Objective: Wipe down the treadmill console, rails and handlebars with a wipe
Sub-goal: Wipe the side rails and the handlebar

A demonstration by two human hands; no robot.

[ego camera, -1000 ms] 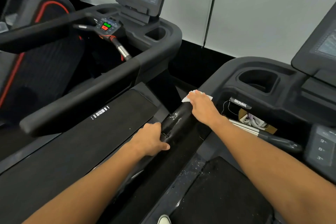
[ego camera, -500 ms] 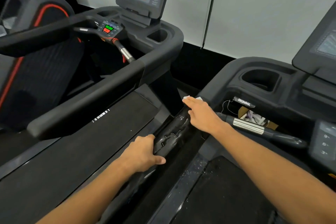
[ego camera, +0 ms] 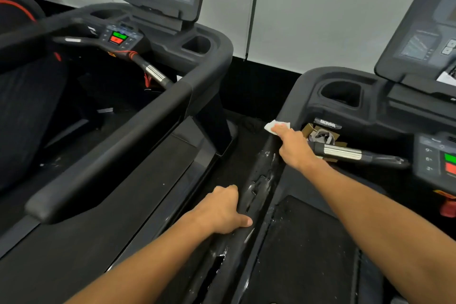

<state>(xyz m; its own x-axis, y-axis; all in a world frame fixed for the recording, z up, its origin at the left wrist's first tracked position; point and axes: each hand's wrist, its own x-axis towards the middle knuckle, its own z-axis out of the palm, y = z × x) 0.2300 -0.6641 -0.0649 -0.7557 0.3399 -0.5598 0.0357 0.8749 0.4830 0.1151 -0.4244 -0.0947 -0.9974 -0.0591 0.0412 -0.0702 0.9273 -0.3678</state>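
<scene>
The right hand (ego camera: 294, 149) lies flat on the upper end of the wet, glossy side rail (ego camera: 259, 185), fingers pressing a white wipe (ego camera: 275, 126) whose crumpled edge sticks out past the fingertips, while nearer the body the left hand (ego camera: 223, 210) curls around the same rail, thumb stretched across its top. Just right of the right hand, an open recess (ego camera: 325, 137) under the console holds torn cardboard and crumpled wrapping beside a chrome-banded handlebar (ego camera: 345, 153). Beyond the right hand, the dark cup holder (ego camera: 341, 92) looks empty, though its bottom is in shadow.
</scene>
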